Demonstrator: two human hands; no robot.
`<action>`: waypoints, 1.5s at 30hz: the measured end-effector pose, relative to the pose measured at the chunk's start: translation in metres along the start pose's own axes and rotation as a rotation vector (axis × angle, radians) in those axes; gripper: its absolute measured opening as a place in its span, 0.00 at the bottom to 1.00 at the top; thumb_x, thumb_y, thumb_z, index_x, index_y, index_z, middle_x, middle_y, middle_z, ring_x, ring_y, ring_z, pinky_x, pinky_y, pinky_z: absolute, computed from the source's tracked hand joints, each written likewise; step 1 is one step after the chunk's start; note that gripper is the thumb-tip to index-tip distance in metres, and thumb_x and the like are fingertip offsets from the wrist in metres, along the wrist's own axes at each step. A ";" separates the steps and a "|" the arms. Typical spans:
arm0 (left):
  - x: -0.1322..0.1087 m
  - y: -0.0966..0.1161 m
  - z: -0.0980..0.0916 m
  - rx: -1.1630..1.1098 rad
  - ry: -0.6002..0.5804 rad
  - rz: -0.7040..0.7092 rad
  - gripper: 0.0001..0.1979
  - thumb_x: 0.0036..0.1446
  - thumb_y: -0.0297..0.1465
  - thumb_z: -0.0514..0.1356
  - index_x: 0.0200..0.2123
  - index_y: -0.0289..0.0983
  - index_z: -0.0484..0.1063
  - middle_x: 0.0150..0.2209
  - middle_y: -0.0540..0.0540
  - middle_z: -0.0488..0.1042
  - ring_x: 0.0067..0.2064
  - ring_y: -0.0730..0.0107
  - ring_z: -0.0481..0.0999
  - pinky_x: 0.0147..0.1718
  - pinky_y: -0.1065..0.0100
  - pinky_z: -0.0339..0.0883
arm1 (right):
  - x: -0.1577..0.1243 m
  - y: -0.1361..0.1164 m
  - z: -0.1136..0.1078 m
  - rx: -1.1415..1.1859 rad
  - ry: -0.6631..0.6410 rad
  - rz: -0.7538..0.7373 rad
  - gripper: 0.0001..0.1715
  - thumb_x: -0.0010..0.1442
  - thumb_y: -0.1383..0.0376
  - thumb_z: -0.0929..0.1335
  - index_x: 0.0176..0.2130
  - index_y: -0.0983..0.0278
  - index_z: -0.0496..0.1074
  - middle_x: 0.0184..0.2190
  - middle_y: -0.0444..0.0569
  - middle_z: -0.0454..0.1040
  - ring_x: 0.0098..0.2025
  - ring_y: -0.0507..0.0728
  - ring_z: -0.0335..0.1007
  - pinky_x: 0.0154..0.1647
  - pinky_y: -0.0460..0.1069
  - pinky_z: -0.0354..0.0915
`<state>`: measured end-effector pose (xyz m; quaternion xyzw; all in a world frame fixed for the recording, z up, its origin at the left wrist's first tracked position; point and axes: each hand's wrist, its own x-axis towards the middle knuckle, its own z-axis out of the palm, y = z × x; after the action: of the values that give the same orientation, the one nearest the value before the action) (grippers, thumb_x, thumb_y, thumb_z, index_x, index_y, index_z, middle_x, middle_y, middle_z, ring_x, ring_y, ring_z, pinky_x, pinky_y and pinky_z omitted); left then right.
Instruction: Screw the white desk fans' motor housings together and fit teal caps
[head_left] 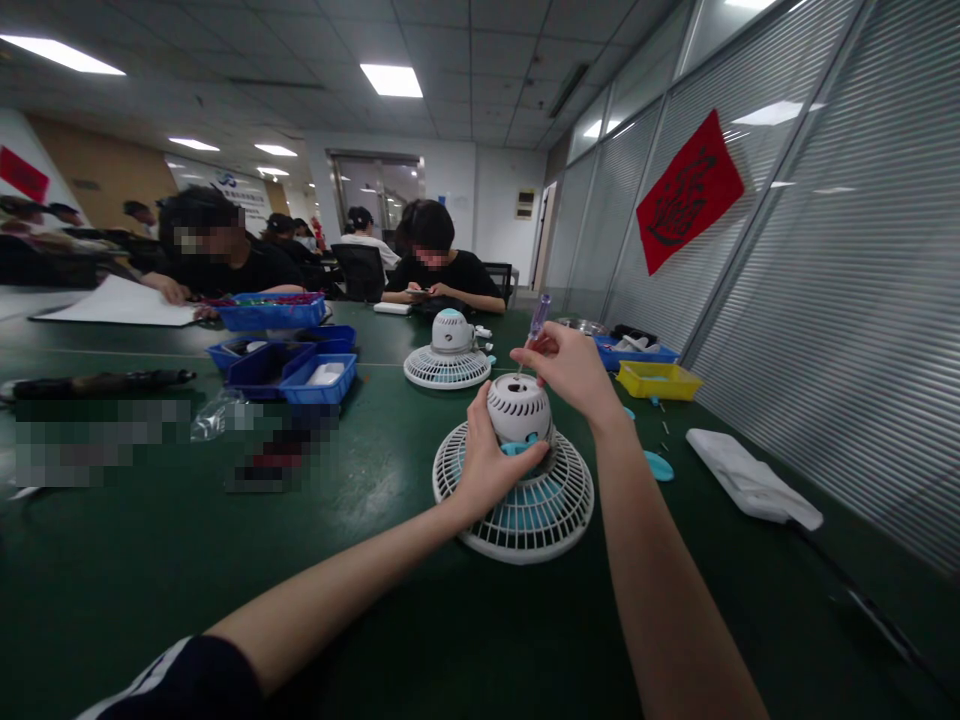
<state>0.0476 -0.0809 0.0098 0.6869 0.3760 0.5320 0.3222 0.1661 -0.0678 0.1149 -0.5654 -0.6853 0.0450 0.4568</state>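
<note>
A white fan (525,525) with pale blue blades lies grille-down on the table in front of me, its motor housing pointing up. My left hand (487,450) is wrapped around the near left side of that housing. In my right hand (566,360) is a screwdriver (539,318) with a clear purplish handle, held in a pinch. Its shaft points down at the top of the housing, near a dark opening there. Whether the tip sits on a screw is too small to tell.
Behind stands a second fan (450,365). Blue bins (322,378) fill the left middle, near a dark electric screwdriver (97,384). On the right are a yellow tray (660,380), a light blue round cap (659,466), small screws and a white power strip (750,475). Two people sit across the table.
</note>
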 end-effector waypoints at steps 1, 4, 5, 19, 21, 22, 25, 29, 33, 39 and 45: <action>0.000 0.000 0.000 0.001 0.001 0.000 0.43 0.42 0.35 0.64 0.59 0.40 0.44 0.60 0.40 0.48 0.63 0.54 0.47 0.61 0.54 0.43 | 0.000 0.000 0.000 -0.008 0.007 0.000 0.09 0.51 0.62 0.69 0.27 0.66 0.67 0.25 0.46 0.72 0.20 0.49 0.65 0.22 0.45 0.60; 0.000 -0.001 0.001 -0.009 0.001 0.006 0.43 0.43 0.35 0.64 0.59 0.40 0.44 0.60 0.39 0.48 0.63 0.54 0.48 0.61 0.54 0.43 | 0.001 0.001 0.002 -0.022 0.028 0.001 0.11 0.51 0.61 0.70 0.25 0.66 0.68 0.25 0.48 0.73 0.21 0.49 0.65 0.22 0.45 0.60; 0.000 -0.002 0.001 -0.014 0.002 0.012 0.43 0.43 0.35 0.64 0.59 0.40 0.44 0.60 0.39 0.48 0.62 0.55 0.49 0.61 0.54 0.43 | 0.002 0.001 0.002 -0.018 0.035 0.009 0.12 0.51 0.61 0.70 0.25 0.67 0.68 0.25 0.48 0.73 0.21 0.49 0.65 0.22 0.46 0.60; 0.000 -0.002 0.002 -0.020 0.008 0.007 0.43 0.42 0.36 0.64 0.59 0.40 0.44 0.60 0.40 0.48 0.62 0.55 0.49 0.61 0.54 0.43 | 0.003 0.001 0.005 0.076 0.036 0.023 0.08 0.54 0.68 0.65 0.26 0.66 0.72 0.26 0.47 0.75 0.19 0.49 0.66 0.19 0.43 0.62; 0.000 -0.003 0.002 -0.018 0.012 0.004 0.44 0.42 0.36 0.64 0.59 0.40 0.45 0.60 0.40 0.48 0.62 0.54 0.49 0.61 0.53 0.43 | 0.004 0.003 0.005 0.063 0.047 0.017 0.07 0.54 0.67 0.65 0.26 0.66 0.72 0.27 0.47 0.75 0.20 0.49 0.66 0.19 0.43 0.62; 0.000 -0.003 0.002 -0.015 0.013 0.004 0.44 0.42 0.36 0.64 0.59 0.40 0.44 0.60 0.40 0.48 0.62 0.54 0.49 0.61 0.53 0.43 | 0.004 0.004 0.005 0.048 0.055 0.015 0.08 0.54 0.67 0.65 0.26 0.66 0.71 0.27 0.48 0.75 0.20 0.49 0.66 0.20 0.43 0.62; 0.000 -0.004 0.002 -0.003 0.014 0.013 0.45 0.42 0.36 0.65 0.59 0.40 0.44 0.60 0.39 0.49 0.62 0.54 0.48 0.61 0.53 0.43 | 0.005 0.005 0.005 0.037 0.076 0.040 0.08 0.53 0.65 0.66 0.24 0.66 0.70 0.26 0.48 0.74 0.22 0.50 0.67 0.19 0.43 0.62; 0.000 -0.003 0.002 -0.008 0.012 0.017 0.44 0.42 0.37 0.64 0.59 0.39 0.44 0.60 0.39 0.49 0.62 0.55 0.48 0.61 0.54 0.43 | 0.004 0.006 0.006 0.186 0.069 0.126 0.09 0.49 0.62 0.69 0.27 0.66 0.69 0.25 0.49 0.74 0.21 0.50 0.65 0.15 0.43 0.60; 0.000 -0.001 0.001 -0.014 0.014 0.014 0.43 0.42 0.35 0.64 0.59 0.40 0.45 0.59 0.39 0.48 0.62 0.55 0.49 0.61 0.54 0.42 | 0.004 0.007 0.008 0.249 0.059 0.148 0.10 0.47 0.62 0.70 0.26 0.67 0.69 0.24 0.49 0.74 0.20 0.49 0.63 0.14 0.42 0.59; 0.000 0.000 0.000 -0.023 0.000 0.001 0.43 0.43 0.36 0.64 0.59 0.40 0.45 0.60 0.40 0.48 0.63 0.54 0.48 0.61 0.54 0.42 | 0.006 0.007 0.009 0.219 0.061 0.122 0.06 0.52 0.65 0.67 0.28 0.67 0.70 0.26 0.50 0.75 0.20 0.49 0.66 0.15 0.42 0.59; 0.000 -0.001 0.000 -0.018 -0.005 0.020 0.43 0.43 0.36 0.64 0.59 0.41 0.45 0.60 0.40 0.47 0.63 0.54 0.47 0.61 0.54 0.42 | 0.005 0.007 0.007 0.149 0.054 0.058 0.06 0.54 0.66 0.65 0.27 0.66 0.69 0.27 0.49 0.75 0.21 0.49 0.66 0.16 0.42 0.60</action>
<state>0.0475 -0.0807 0.0085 0.6890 0.3633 0.5370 0.3240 0.1661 -0.0578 0.1099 -0.5504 -0.6508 0.0939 0.5145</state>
